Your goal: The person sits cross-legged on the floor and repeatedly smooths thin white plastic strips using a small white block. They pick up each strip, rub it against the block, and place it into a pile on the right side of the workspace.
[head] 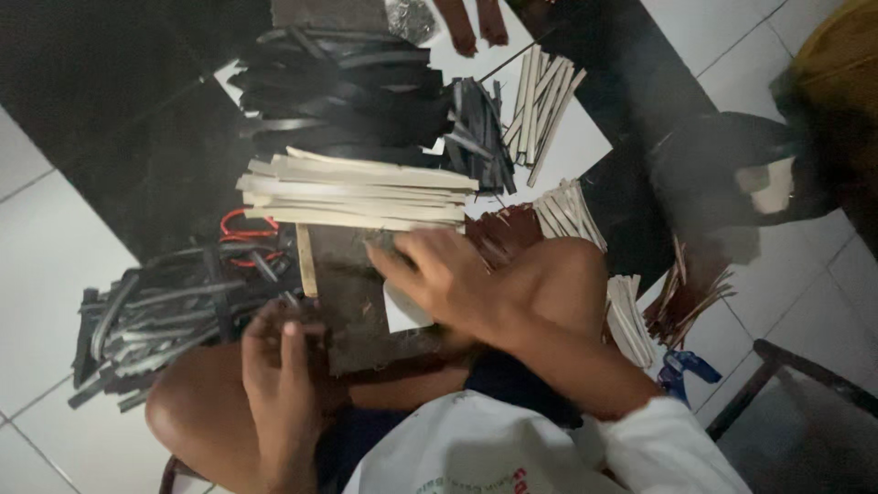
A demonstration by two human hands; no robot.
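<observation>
- The board, a dark worn slab, lies across the person's lap in the middle of my view, propped against the knees, its far edge under a pile of pale strips.
- A white piece sits on the board's right part, half covered by the right hand.
- I see the right hand pressed flat on the board and the white piece, fingers spread and pointing left; it grips nothing that I can make out.
- The left hand rests at the board's near left corner, fingers curled loosely against its edge; whether it pinches something small there I cannot tell.
- A thin pale strip stands along the board's left edge.
- Left of the board lies a heap of grey strips on the white floor tiles, with red handles showing just beyond them.
- Far from me, black strips are stacked on a dark mat, touching the pale pile.
- To the far right, more pale sticks fan out; a smaller bundle lies by the right knee.
- Reddish-brown slivers lie to the right, near a blue object.
- A dark bag slumps on the far right.
</observation>
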